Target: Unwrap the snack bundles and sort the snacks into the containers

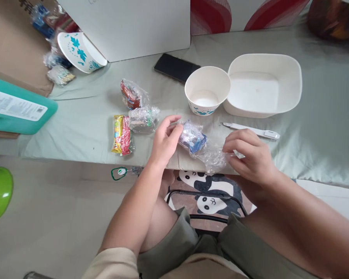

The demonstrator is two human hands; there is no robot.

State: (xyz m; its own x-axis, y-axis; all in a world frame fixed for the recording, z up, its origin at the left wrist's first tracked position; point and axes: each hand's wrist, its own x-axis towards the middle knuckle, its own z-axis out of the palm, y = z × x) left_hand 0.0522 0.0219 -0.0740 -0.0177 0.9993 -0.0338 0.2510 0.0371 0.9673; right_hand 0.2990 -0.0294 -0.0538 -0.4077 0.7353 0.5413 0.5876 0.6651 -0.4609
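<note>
My left hand [166, 138] rests at the near edge of the cloth-covered surface, its fingers curled against a clear plastic packet with a blue and white item [192, 138] inside. My right hand [248, 154] pinches the crinkled clear end of that same packet [213, 157] with closed fingers. Left of my left hand lie a yellow and red snack packet [121, 134], a clear wrapped packet [143, 119] and a red wrapped packet [131, 95].
A white paper bowl with blue leaves [207, 94] stands beside a white rectangular tub [263, 84]. A black phone [176, 67] and a white utility knife [253, 130] lie nearby. A tipped paper bowl [80, 52], more packets, a white box [128, 27] and a teal tray [14, 106] sit left.
</note>
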